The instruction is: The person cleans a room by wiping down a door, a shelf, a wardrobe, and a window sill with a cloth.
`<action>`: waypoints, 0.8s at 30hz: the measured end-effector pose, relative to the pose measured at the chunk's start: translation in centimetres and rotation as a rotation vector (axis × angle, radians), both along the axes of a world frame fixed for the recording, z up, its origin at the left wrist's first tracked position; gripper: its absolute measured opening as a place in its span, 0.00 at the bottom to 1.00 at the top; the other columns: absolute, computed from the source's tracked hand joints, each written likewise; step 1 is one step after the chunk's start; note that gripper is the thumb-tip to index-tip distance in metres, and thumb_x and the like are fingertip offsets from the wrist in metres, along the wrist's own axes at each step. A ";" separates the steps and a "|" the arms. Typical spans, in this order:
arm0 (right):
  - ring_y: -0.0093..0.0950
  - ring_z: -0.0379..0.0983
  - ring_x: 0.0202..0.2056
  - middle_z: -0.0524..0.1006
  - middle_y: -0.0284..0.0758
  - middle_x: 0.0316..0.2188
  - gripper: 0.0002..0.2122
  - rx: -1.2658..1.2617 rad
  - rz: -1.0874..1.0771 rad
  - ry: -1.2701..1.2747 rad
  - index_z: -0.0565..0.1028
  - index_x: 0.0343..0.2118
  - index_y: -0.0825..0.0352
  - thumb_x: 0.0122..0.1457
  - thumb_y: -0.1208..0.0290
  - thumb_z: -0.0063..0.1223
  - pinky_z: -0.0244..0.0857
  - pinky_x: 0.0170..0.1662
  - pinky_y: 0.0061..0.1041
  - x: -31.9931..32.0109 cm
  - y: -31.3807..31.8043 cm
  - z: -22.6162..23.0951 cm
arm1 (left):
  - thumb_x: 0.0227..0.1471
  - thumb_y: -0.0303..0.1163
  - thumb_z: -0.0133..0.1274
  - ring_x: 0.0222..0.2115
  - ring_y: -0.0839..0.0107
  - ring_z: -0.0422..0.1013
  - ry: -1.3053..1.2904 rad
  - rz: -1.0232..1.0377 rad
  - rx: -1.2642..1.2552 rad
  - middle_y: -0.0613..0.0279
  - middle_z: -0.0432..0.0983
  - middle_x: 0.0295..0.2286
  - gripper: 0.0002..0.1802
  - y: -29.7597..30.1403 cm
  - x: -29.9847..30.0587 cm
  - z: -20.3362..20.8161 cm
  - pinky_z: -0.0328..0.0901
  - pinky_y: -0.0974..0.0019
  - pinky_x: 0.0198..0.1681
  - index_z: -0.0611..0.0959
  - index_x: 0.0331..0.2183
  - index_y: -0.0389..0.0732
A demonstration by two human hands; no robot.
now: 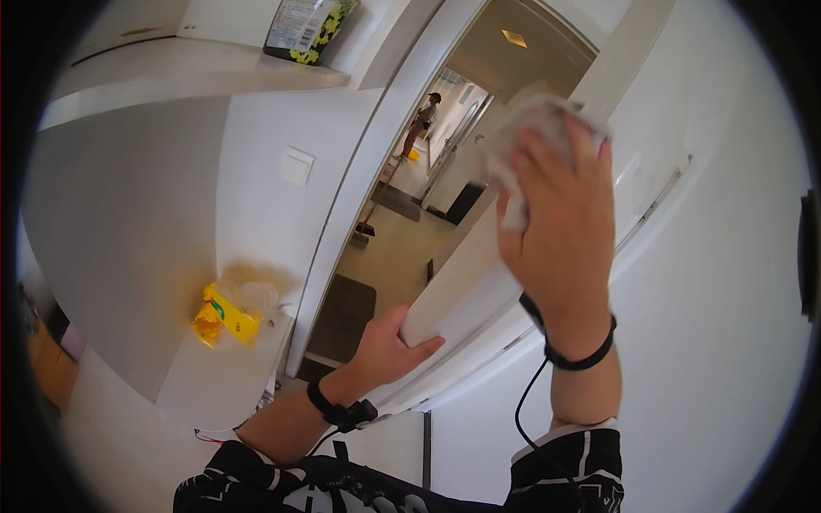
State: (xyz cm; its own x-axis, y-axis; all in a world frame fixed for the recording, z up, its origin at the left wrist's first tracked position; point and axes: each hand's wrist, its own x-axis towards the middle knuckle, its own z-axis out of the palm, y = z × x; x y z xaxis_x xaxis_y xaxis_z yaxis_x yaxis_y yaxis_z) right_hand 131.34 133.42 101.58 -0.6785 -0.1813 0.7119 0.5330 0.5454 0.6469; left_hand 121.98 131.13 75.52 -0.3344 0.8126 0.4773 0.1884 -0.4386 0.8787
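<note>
A white door [466,295] stands ajar in front of me, its long edge slanting up to the right. My left hand [380,359] is closed around the lower part of that edge, thumb on the near face and the other fingers mostly hidden behind. Higher up, my right hand [560,222] presses a crumpled greyish-white cloth [534,128] to the door near its edge. The fingers lie over the cloth, which is slightly blurred. A black band with a cable sits on each wrist.
Past the doorway are a dark mat [346,312], a broom [363,232] and a distant person [422,124]. At left, a yellow package [231,318] rests on a low white ledge below a light switch [297,166]. A dark patterned container [306,32] stands on a shelf.
</note>
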 end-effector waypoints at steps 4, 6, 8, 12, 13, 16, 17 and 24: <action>0.39 0.72 0.54 0.80 0.32 0.48 0.21 -0.406 0.115 -0.244 0.82 0.42 0.64 0.40 0.72 0.67 0.59 0.62 0.56 5.4 -1.1 -10.7 | 0.48 0.39 0.70 0.34 0.64 0.81 0.034 -0.016 0.190 0.51 0.83 0.34 0.31 0.3 0.5 -1.8 0.74 0.65 0.38 0.78 0.49 0.34; 0.36 0.77 0.48 0.82 0.30 0.42 0.17 -0.548 0.379 -0.208 0.84 0.39 0.64 0.42 0.74 0.67 0.67 0.57 0.48 7.0 -0.7 -14.6 | 0.48 0.38 0.70 0.35 0.63 0.81 0.058 -0.058 0.386 0.50 0.83 0.35 0.31 0.0 1.2 -3.1 0.74 0.64 0.39 0.78 0.50 0.34; 0.34 0.80 0.43 0.83 0.30 0.39 0.13 -0.468 0.480 -0.166 0.85 0.36 0.64 0.45 0.75 0.67 0.73 0.52 0.38 8.5 1.7 -16.2 | 0.47 0.38 0.69 0.37 0.59 0.82 -0.063 -0.135 0.368 0.49 0.83 0.36 0.33 -0.4 1.9 -2.2 0.74 0.63 0.40 0.77 0.52 0.34; 0.34 0.81 0.43 0.82 0.34 0.42 0.12 -0.188 0.421 -0.219 0.85 0.38 0.61 0.48 0.73 0.66 0.75 0.47 0.34 10.4 1.8 -11.4 | 0.46 0.38 0.71 0.36 0.60 0.82 0.241 -0.117 0.243 0.48 0.83 0.35 0.32 -1.7 2.3 -0.7 0.74 0.63 0.40 0.77 0.50 0.33; 0.35 0.80 0.45 0.81 0.36 0.44 0.12 -0.240 0.321 -0.257 0.84 0.40 0.60 0.51 0.73 0.63 0.75 0.48 0.34 10.8 2.1 -8.9 | 0.45 0.38 0.71 0.36 0.60 0.82 0.170 -0.038 0.111 0.47 0.83 0.34 0.32 -2.2 2.6 -0.2 0.74 0.62 0.40 0.77 0.48 0.33; 0.42 0.70 0.60 0.71 0.45 0.60 0.22 0.049 0.151 -0.045 0.77 0.55 0.62 0.54 0.74 0.59 0.69 0.58 0.34 10.7 6.5 -1.9 | 0.46 0.36 0.71 0.34 0.63 0.82 0.148 0.076 0.062 0.46 0.83 0.33 0.31 -2.1 2.5 -1.1 0.74 0.62 0.38 0.75 0.46 0.31; 0.44 0.68 0.62 0.70 0.43 0.62 0.25 -0.020 0.162 0.088 0.75 0.56 0.63 0.52 0.77 0.59 0.68 0.60 0.34 10.9 6.8 0.7 | 0.47 0.34 0.71 0.34 0.65 0.81 0.077 0.054 0.084 0.48 0.83 0.34 0.31 -1.7 2.6 -1.1 0.74 0.62 0.38 0.74 0.47 0.31; 0.48 0.59 0.67 0.63 0.52 0.66 0.29 -0.419 0.393 0.543 0.72 0.59 0.72 0.49 0.89 0.52 0.55 0.68 0.35 9.5 10.4 -9.1 | 0.49 0.30 0.68 0.38 0.71 0.74 -0.147 -0.026 0.166 0.55 0.78 0.38 0.29 0.3 2.3 -1.3 0.71 0.65 0.43 0.71 0.47 0.31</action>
State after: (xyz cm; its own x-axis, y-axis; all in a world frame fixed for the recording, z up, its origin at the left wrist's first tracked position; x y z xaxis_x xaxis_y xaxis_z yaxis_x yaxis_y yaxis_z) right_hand 140.85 143.82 92.45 -0.1588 0.0207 0.9871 0.4333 0.8998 0.0508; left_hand 124.24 131.46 74.23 -0.3902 0.7362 0.5530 0.0500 -0.5827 0.8111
